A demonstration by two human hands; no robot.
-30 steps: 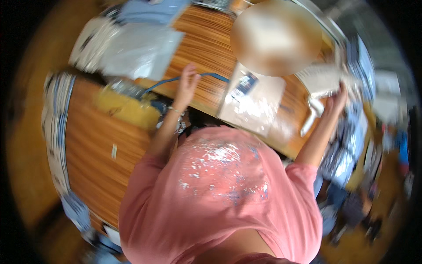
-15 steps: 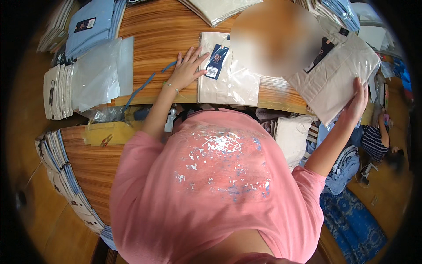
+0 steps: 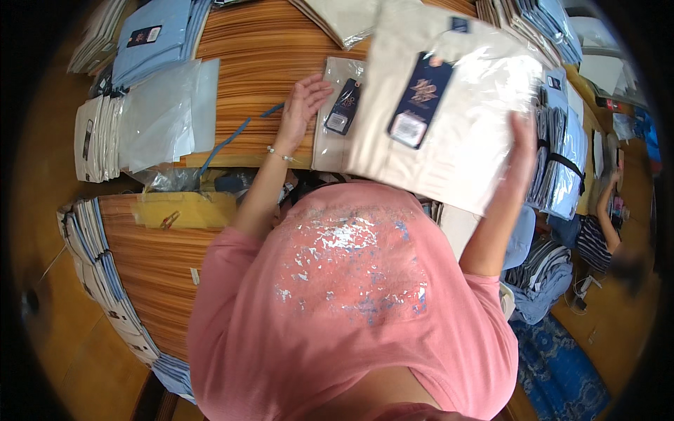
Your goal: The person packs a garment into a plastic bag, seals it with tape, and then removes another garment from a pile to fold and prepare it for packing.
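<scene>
A folded beige shirt in a clear bag point(image 3: 470, 105), with a long navy hang tag, is tilted above the table in front of me. My right hand point(image 3: 521, 151) grips its right edge, the fingers partly blurred. Beneath it on the table lies another bagged beige shirt point(image 3: 328, 149), also navy-tagged, most of it covered by the raised one. Beside this lower shirt's left edge is my left hand point(image 3: 307, 105), its fingers loosely bent and apart, holding nothing.
Clear plastic bags point(image 3: 165, 116) lie left, beside stacked beige shirts point(image 3: 98, 140) and blue bagged shirts point(image 3: 151, 45). A blue strap point(image 3: 228, 144) crosses the table. Strapped blue shirts point(image 3: 565, 165) stand at right. Another person point(image 3: 597, 238) is at the far right.
The bagged shirt in my right hand has swung left and now overlaps the one on the table. My left hand has lifted slightly, its fingers curling.
</scene>
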